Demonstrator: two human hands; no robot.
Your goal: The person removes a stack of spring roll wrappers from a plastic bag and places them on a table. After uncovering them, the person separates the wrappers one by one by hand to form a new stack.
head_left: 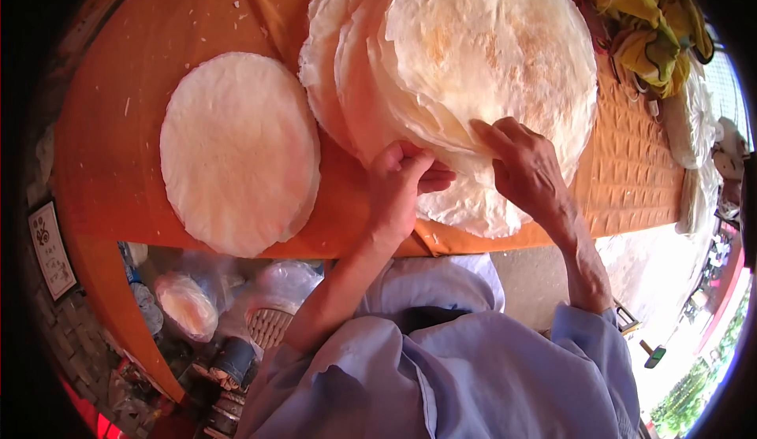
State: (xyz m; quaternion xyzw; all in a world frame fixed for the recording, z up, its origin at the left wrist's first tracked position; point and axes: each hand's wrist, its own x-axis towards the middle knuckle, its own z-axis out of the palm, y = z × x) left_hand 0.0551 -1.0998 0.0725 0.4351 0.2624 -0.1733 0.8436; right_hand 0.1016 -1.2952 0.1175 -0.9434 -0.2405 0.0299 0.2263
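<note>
A loose, fanned pile of thin round white wafers (465, 68) lies on the orange table (118, 163). My left hand (402, 187) pinches the near edge of the pile, thumb on top and fingers tucked under the sheets. My right hand (524, 167) rests flat on the top wafers at the pile's near right edge, fingers pressing down. A second, neat stack of round white wafers (236, 151) sits apart to the left, untouched.
Small white crumbs dot the table's far left. Under the table edge lie plastic bags (276, 285), one holding wafers (185, 306), and jars. A yellow cloth (650, 25) sits at the far right. My pale blue sleeves fill the foreground.
</note>
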